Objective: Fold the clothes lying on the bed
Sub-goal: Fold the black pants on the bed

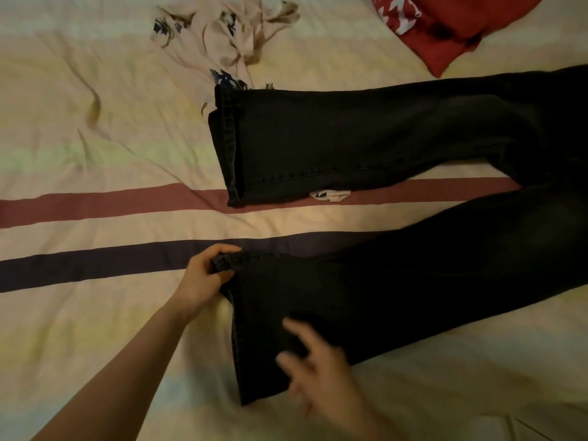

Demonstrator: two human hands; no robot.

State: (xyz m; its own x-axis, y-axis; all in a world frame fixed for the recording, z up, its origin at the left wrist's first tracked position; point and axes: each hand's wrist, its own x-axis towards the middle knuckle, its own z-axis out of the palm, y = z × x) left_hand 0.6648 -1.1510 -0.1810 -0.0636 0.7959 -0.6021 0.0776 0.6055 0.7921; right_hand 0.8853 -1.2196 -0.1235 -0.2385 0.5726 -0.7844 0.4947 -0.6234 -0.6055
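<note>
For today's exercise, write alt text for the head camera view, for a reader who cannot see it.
A person's left hand grips the hem corner of the nearer leg of dark jeans spread on a striped bedsheet, while the blurred right hand reaches over the same hem. Farther off lie a crumpled pink floral garment and a red garment.

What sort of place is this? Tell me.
Most likely a bedroom: a striped bedsheet fills the view, with dark jeans, a crumpled floral top and a red garment lying on it.
</note>
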